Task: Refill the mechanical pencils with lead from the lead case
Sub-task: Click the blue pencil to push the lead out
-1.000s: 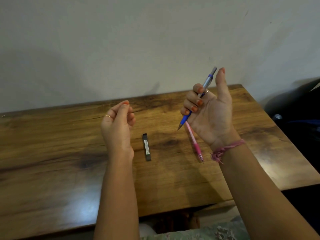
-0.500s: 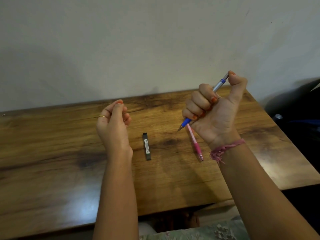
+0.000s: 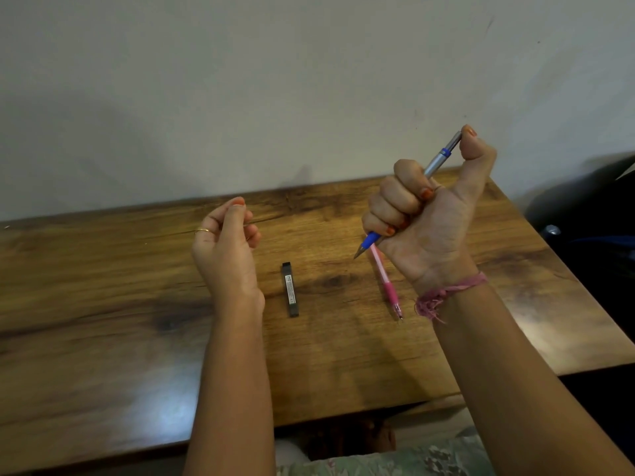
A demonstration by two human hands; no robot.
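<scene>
Fingers (image 3: 398, 201) of the right hand (image 3: 422, 221) are curled round the blue pencil (image 3: 434, 164), thumb set on its top end, tip aimed down-left. Left hand (image 3: 225, 245) is held raised w/ fingers curled at thumb; whether anything is pinched can't be told. Lead case (image 3: 289, 289) & pink pencil (image 3: 386, 283) are laid on the table (image 3: 103, 321), apart.

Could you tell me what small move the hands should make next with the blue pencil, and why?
Probably press the thumb down to click. The right hand grips the blue pencil in a fist with the thumb on its top end, tip aimed down. The left hand seems to pinch something too thin to identify, while the lead case lies on the table.
</scene>
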